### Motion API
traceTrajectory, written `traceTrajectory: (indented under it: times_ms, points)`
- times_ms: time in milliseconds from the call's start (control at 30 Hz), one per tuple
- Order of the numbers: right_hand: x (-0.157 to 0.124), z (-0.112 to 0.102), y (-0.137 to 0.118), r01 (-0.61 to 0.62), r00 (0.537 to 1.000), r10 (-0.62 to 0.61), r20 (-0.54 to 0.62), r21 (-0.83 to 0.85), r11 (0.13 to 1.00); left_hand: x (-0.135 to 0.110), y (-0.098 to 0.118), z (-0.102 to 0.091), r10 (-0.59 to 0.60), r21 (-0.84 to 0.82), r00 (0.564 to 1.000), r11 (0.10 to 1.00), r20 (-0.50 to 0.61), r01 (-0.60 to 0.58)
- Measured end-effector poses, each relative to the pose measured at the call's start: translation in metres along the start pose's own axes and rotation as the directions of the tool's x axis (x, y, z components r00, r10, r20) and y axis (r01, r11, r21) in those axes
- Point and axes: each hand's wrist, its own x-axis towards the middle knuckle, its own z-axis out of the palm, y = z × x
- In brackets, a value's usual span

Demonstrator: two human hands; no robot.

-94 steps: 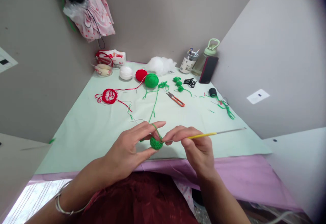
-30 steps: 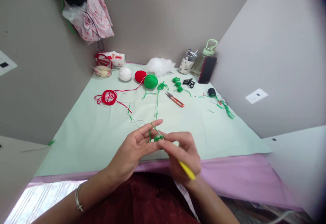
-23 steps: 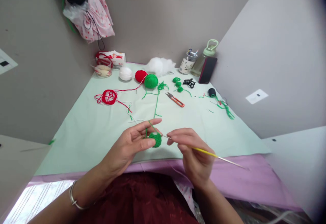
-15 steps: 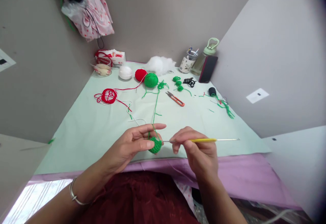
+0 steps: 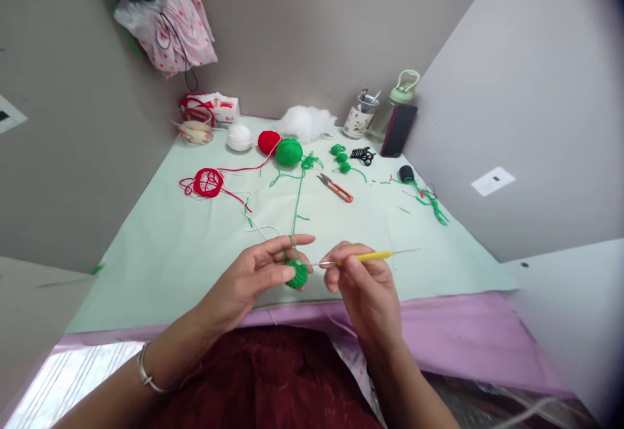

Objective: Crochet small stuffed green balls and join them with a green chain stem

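Observation:
My left hand [image 5: 253,276] pinches a small green crocheted piece [image 5: 297,274] between thumb and fingers, with the forefinger stretched out and the green yarn strand [image 5: 296,208] running over it. That strand leads back across the table to a green yarn ball [image 5: 288,152]. My right hand [image 5: 363,286] is closed on a crochet hook with a yellow handle [image 5: 366,257]. Its metal tip points left into the green piece, and its other end sticks out to the right.
On the pale green mat [image 5: 170,247] lie a red yarn tangle [image 5: 207,182], red ball [image 5: 269,142], white ball [image 5: 240,137], stuffing [image 5: 305,122], orange snips [image 5: 335,188], small green pieces [image 5: 341,158], a black spool [image 5: 406,173], a cup of pens [image 5: 359,119], a bottle [image 5: 396,101] and a phone [image 5: 398,130].
Over the last second my right hand swung the hook from pointing down at me to lying level, pointing right, and drew slightly closer to the green piece. My left hand kept its hold.

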Motion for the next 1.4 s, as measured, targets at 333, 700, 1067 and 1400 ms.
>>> traceTrajectory:
  times_ms: [333,700,1067,1400]
  points:
    - [0.0,-0.003,-0.004,0.031,0.997,-0.031,0.075,0.002,1.0,0.003,0.0,-0.002,-0.117,-0.252,0.979,0.955,0.164,0.156]
    - [0.001,-0.003,-0.003,0.103,0.991,-0.1,0.087,-0.023,0.994,0.001,0.001,-0.002,-0.125,-0.275,0.974,0.946,0.187,0.174]
    - [-0.004,0.002,0.003,0.194,0.97,-0.178,0.166,-0.089,0.977,-0.001,-0.008,0.01,0.016,-0.122,0.999,0.992,0.052,-0.009]
    - [-0.002,0.005,0.008,0.283,0.948,-0.255,0.192,-0.132,0.95,-0.004,-0.003,0.008,0.109,0.064,0.994,0.992,-0.02,-0.107]
